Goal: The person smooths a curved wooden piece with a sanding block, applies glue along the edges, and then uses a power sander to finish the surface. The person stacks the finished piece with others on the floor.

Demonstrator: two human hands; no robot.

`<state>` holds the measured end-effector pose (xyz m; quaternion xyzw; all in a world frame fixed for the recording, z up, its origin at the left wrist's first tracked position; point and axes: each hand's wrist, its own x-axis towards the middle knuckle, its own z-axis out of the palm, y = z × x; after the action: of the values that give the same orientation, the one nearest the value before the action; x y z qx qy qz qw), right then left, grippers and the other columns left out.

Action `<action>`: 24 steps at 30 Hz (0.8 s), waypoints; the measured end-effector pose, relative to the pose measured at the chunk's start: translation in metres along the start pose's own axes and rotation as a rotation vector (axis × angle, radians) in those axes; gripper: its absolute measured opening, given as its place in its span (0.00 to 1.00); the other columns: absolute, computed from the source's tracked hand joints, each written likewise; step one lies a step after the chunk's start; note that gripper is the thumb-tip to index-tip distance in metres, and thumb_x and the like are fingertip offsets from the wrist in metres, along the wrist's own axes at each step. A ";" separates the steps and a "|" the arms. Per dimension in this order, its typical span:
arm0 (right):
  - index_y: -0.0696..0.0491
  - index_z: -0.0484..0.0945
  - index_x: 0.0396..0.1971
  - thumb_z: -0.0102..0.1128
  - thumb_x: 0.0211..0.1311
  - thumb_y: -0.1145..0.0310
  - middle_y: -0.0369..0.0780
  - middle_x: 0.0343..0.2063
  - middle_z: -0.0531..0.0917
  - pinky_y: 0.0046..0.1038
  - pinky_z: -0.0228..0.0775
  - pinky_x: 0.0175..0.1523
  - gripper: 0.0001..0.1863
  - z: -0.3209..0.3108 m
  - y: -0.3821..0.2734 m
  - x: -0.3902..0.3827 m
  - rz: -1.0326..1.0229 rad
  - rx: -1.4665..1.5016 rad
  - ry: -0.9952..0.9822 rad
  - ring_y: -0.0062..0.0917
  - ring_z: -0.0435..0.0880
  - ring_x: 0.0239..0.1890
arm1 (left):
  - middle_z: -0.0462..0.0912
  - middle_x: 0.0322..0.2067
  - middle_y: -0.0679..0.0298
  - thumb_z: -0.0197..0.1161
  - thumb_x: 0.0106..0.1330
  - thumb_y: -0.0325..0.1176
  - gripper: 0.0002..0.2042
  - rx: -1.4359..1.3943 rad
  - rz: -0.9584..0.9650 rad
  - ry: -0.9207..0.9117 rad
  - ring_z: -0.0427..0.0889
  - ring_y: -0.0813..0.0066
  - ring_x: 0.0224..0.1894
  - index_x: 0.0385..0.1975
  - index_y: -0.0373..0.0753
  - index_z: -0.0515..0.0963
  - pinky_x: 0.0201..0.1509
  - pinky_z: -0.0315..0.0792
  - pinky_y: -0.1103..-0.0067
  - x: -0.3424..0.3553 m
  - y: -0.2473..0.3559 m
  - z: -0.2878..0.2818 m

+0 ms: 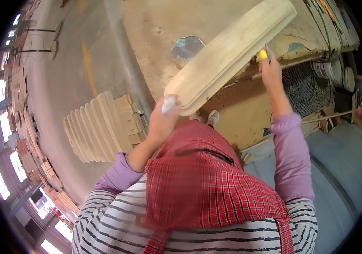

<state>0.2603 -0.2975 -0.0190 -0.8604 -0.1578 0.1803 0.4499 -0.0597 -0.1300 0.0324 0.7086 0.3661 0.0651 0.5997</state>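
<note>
You seem to be partway through working the edge of a long pale wooden board (231,53). It is lying on the worn workbench (151,55), running from your left hand (163,122) away to beyond your right hand (272,75), its near end apparently reaching past the bench's edge.

Your left hand is touching that near end, with something white (168,105) covering its thumb or a fingertip; blur is hiding whether the fingers are pinching the wood or only steadying it. Your right hand is closing around a yellow-handled tool (263,55), its dark tip pointing away from you, just beside the board's long right side.

The main shaping is looking done: the ends are showing rounded corners, and a stepped profile is following the right side. What is probably remaining is finer edge work, though how much of that side is finished you cannot tell from here. Left of your left hand, a row of similar pale boards (94,127) is standing beside stacked wood blocks (129,118); whether those are waiting or complete is not showing.
</note>
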 end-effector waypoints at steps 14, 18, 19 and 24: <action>0.56 0.70 0.55 0.43 0.72 0.59 0.31 0.28 0.71 0.18 0.59 0.31 0.20 0.015 0.059 -0.225 0.428 0.498 -0.051 0.13 0.65 0.26 | 0.83 0.34 0.63 0.57 0.68 0.42 0.16 -0.213 -0.425 -0.327 0.80 0.79 0.33 0.42 0.33 0.74 0.38 0.74 0.82 0.000 -0.018 0.072; 0.53 0.69 0.56 0.42 0.72 0.57 0.28 0.21 0.66 0.15 0.50 0.23 0.20 0.033 0.038 -0.237 0.491 0.644 -0.034 0.10 0.59 0.18 | 0.82 0.34 0.61 0.56 0.68 0.42 0.15 -0.242 -0.474 -0.368 0.80 0.78 0.32 0.41 0.33 0.73 0.37 0.74 0.83 0.003 -0.027 0.064; 0.53 0.69 0.56 0.42 0.72 0.56 0.28 0.21 0.66 0.15 0.50 0.23 0.20 0.039 0.029 -0.237 0.519 0.690 -0.023 0.10 0.60 0.18 | 0.82 0.34 0.61 0.56 0.68 0.42 0.15 -0.243 -0.479 -0.404 0.79 0.78 0.32 0.41 0.33 0.73 0.37 0.74 0.82 0.005 -0.027 0.061; 0.52 0.68 0.56 0.41 0.72 0.54 0.29 0.22 0.68 0.14 0.50 0.23 0.21 0.065 0.006 -0.235 0.527 0.771 0.021 0.10 0.61 0.19 | 0.82 0.33 0.61 0.55 0.69 0.41 0.14 -0.271 -0.523 -0.468 0.79 0.78 0.32 0.39 0.34 0.73 0.36 0.73 0.82 0.012 -0.017 0.058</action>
<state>0.0234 -0.3562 -0.0194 -0.6429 0.1490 0.3252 0.6773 -0.0271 -0.1693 -0.0028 0.5011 0.3759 -0.2059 0.7518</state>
